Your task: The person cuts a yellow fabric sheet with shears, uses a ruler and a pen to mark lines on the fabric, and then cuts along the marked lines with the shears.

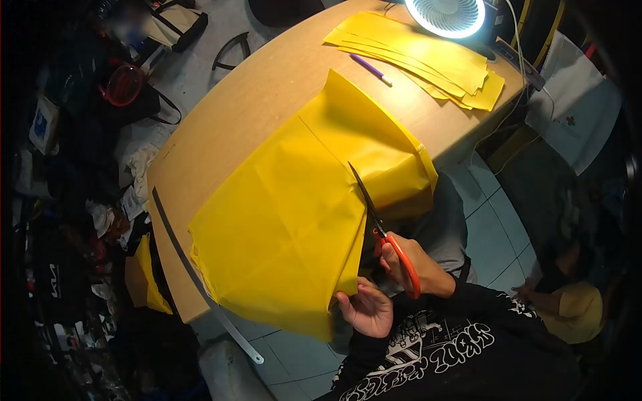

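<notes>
A large yellow sheet of smooth, creased material lies over the table and hangs past its near edge. My left hand pinches the sheet's near edge between thumb and fingers. In my right hand is a pair of scissors with red handles, the fingers wrapped round the grips. The dark blades reach up along a cut in the sheet, and their tip meets a thin line drawn across it. Beyond the cut, part of the sheet is folded up.
Yellow strips are stacked at the far side of the wooden table, with a purple marker beside them. A lit round fan stands behind. A long metal ruler sticks out over the left edge. Clutter fills the floor at left.
</notes>
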{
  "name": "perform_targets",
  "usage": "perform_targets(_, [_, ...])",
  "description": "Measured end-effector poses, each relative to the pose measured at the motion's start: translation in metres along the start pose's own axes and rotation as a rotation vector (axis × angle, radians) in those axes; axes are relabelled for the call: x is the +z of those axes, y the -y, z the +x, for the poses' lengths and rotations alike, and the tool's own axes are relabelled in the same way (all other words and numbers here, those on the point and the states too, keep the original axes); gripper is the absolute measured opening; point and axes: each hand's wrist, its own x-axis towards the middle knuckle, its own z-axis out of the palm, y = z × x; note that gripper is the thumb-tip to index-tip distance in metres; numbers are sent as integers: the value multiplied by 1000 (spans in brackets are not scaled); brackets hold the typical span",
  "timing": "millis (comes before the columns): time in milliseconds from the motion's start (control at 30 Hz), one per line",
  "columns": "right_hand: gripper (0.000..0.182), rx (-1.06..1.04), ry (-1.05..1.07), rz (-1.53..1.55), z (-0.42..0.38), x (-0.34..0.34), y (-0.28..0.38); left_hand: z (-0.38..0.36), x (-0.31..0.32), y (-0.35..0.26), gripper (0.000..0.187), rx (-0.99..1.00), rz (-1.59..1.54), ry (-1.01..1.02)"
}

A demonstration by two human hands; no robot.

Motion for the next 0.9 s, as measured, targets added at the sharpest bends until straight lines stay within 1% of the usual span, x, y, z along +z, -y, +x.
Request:
perform_targets(67, [58, 8, -1, 7, -1, 2, 1, -2, -1, -2, 30, -5, -6, 2])
perform_targets(167, [52, 2, -41, 55, 2, 4, 8, -3, 0, -4, 29, -1, 8, -24])
perform_targets(267, [52, 9, -55, 70, 3, 4, 9, -2, 2, 2, 28, -45, -32, -32])
perform_targets(567, [51, -3, -69, 28, 5, 2, 5, -3, -1, 7, 28, -72, -62, -48])
perform_targets(767, [48, -15, -85, 32, 5, 1, 5, -2, 0, 8, 28, -43, -49, -53])
perform_targets(900, [48, -65, -93, 12, 6, -1, -1, -1, 0, 5, 30, -20, -38, -71])
